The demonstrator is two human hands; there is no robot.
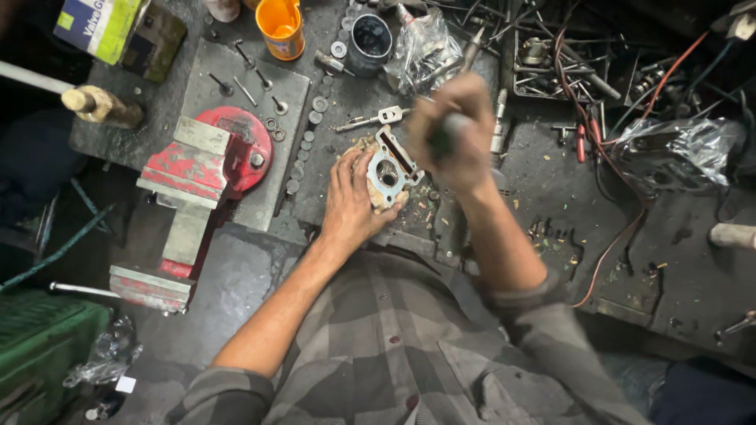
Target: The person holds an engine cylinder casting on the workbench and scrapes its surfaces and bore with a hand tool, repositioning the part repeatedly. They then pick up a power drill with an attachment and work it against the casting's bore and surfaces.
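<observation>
Head view looks straight down on a cluttered worktop. A small metal engine part with a round bore lies near the middle of it, resting on a tan rag. The left hand lies flat over the part's left side, fingers spread and pressing it down. The right hand hovers just above the part's right edge, fingers wrapped tight round a dark tool handle (blurred, so its tip cannot be told). A red bench vise stands well apart on the left, an orange cup at the far edge. Loose washers, wires and tools crowd the far and right sides; open room lies toward the near edge.
</observation>
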